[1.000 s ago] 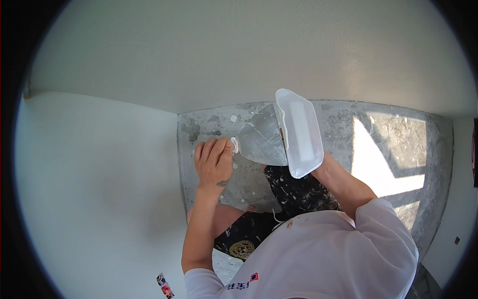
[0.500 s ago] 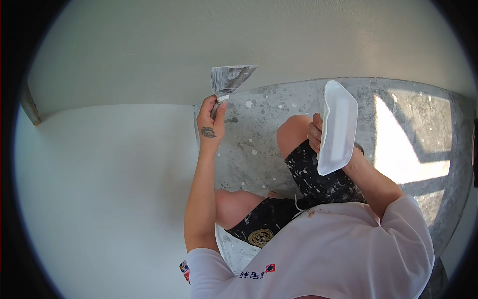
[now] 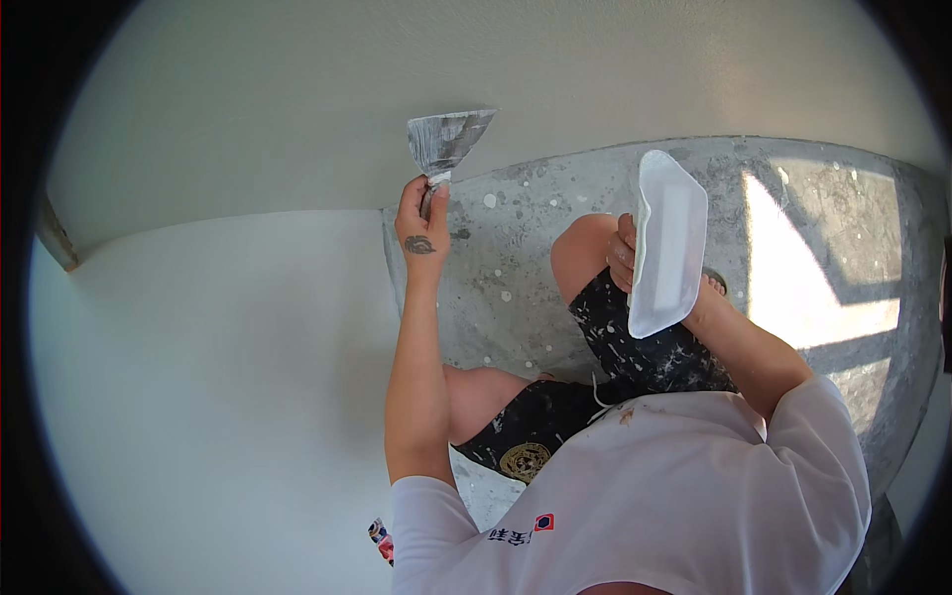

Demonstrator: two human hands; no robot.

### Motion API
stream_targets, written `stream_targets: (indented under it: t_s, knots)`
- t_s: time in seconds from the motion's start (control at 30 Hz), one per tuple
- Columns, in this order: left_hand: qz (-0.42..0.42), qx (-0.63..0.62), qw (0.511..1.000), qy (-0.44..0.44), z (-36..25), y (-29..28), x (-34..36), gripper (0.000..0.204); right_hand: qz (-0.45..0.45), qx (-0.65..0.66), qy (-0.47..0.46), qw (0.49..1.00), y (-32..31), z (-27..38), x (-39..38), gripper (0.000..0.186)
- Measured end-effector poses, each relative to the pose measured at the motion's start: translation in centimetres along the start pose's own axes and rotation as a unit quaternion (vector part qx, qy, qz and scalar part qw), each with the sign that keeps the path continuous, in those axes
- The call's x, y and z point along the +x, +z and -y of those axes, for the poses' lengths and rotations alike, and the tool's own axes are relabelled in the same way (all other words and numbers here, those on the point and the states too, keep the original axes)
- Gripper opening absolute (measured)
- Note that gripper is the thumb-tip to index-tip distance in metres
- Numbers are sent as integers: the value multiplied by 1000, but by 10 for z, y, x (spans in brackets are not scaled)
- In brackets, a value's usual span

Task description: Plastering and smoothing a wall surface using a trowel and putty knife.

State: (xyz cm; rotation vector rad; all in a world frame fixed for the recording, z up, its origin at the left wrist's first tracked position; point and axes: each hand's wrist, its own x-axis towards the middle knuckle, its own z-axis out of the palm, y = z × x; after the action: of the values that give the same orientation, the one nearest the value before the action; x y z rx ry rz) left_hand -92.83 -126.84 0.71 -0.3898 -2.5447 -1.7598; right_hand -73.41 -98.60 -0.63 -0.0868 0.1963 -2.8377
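Note:
My left hand (image 3: 423, 220) is closed around the handle of a putty knife (image 3: 448, 142), whose wide, flared blade is streaked with grey and white. The blade points up against the backdrop of the far wall; whether its edge touches the wall I cannot tell. My right hand (image 3: 622, 255) grips a shallow white tray (image 3: 670, 248) with sloped sides, held tilted above my right knee. Its fingers show at the tray's left edge, while the palm is hidden behind it. White paste lines that left edge.
A smooth grey-green wall (image 3: 297, 129) stands ahead, and a white wall (image 3: 218, 347) on my left. The concrete floor (image 3: 516, 258) is spotted with white drips, with sunlit patches on the right. A brownish strip (image 3: 57, 233) sits at the far left. My paint-spattered knees are bent below my hands.
My left hand has carried the putty knife slightly up and left, farther over the wall. The tray in my right hand has shifted slightly up and left.

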Motion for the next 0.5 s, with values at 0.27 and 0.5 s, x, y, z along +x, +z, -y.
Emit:
stream_targets:
  t_s: [0.27, 0.5]
  knots:
    - [-11, 65, 997, 27, -9, 1, 2, 28, 11, -18, -12, 1000, 9, 3, 0, 24]
    - [-17, 74, 997, 31, -8, -1, 5, 28, 15, -17, -17, 1000, 9, 4, 2, 25]
